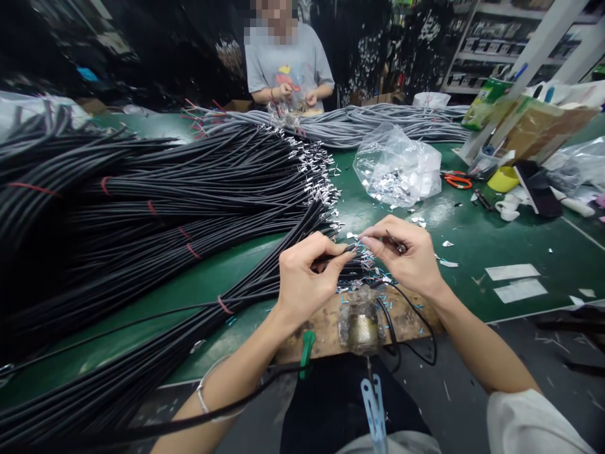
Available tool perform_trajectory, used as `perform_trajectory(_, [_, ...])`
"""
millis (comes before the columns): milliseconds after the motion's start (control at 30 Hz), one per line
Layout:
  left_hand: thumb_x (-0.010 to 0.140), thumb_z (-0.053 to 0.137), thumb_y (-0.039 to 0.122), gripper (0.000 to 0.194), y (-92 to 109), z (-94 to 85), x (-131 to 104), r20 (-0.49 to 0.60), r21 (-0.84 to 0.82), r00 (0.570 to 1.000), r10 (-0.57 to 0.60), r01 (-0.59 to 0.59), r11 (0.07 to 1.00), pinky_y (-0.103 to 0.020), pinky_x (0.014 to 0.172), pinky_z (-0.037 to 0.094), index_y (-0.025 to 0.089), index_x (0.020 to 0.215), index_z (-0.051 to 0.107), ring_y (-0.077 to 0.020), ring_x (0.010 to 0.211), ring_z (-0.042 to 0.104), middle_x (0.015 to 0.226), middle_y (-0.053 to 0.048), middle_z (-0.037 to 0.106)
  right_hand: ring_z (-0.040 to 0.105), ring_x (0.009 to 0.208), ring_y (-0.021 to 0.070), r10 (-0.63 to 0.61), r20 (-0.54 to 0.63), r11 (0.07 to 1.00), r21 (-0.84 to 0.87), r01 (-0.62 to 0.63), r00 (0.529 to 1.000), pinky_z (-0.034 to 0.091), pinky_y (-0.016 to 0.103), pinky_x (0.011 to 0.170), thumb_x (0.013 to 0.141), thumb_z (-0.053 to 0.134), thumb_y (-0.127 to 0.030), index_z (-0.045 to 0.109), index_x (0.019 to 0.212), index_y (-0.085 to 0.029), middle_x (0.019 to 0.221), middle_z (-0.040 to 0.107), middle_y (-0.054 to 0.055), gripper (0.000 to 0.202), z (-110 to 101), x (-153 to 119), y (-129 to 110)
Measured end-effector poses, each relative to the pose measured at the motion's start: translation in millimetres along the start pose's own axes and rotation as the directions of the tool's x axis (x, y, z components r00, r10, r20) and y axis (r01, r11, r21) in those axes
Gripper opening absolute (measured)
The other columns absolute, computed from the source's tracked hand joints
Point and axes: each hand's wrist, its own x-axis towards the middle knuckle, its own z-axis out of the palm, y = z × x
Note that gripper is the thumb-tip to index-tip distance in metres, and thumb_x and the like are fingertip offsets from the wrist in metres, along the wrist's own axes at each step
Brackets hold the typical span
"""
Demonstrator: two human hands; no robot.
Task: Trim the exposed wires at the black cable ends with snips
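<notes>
My left hand (309, 271) is closed, pinching a black cable close to its stripped end between thumb and forefinger. Opposite it, my right hand (401, 252) is closed too, its thumb and forefinger at the thin coloured wires (359, 246) of that end. A slim dark metal tool (396, 242) rests in the right hand's curled fingers; its exact kind is hidden. Beneath both hands lie the ends of a bundle of black cables (265, 268), tied with a reddish band (225, 305). Blue and white wire scraps are scattered around these ends.
Large stacks of black cables (227, 189) cover the left of the green table (463, 233). A plastic bag (397, 167), orange-handled pliers (456, 180) and a phone (537, 189) lie to the right. A wooden board (312, 318) with a green clip (307, 353) is in front. A person (290, 63) works opposite.
</notes>
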Motion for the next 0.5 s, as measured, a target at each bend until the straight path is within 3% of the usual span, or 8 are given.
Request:
perform_trajectory(200, [0.075,0.067,0.015,0.011,-0.8,1.6,-2.4,-0.035,0.109,0.996,0.082,-0.078,0.991,-0.019,0.048,0.034,0.015,0.066,0.062,-0.0055,0.05,0.044,0.058,0.004,0.054,0.053,0.069,0.0114,0.008,0.052,0.999,-0.053,-0.006,0.999,0.041,0.025,0.062,0.08,0.056,-0.01,0.063,0.087,-0.015,0.077,0.058,0.002,0.011,3.5,-4.0,0.3])
perform_trajectory(367, [0.077,0.065,0.014,0.009,-6.2,4.3,-4.4,-0.031,0.178,0.978,0.206,-0.198,0.964,-0.019,0.048,0.035,0.016,0.069,0.061,-0.0063,0.051,0.046,0.06,0.003,0.056,0.049,0.068,0.011,0.185,0.12,0.981,0.041,-0.191,0.976,0.04,0.025,0.063,0.083,0.05,-0.018,0.057,0.084,-0.016,0.077,0.055,0.001,0.007,7.8,-3.1,7.0])
perform_trajectory(500, [0.079,0.063,0.015,0.013,-7.8,7.4,-4.7,-0.035,0.181,0.97,0.241,-0.231,0.956,-0.02,0.048,0.035,0.015,0.067,0.059,-0.0069,0.05,0.046,0.058,0.003,0.054,0.042,0.058,0.0095,0.351,0.202,0.895,0.213,-0.391,0.914,0.034,0.024,0.053,0.081,0.05,-0.025,0.055,0.079,-0.017,0.066,0.048,-0.002,0.009,12.2,-0.5,4.9])
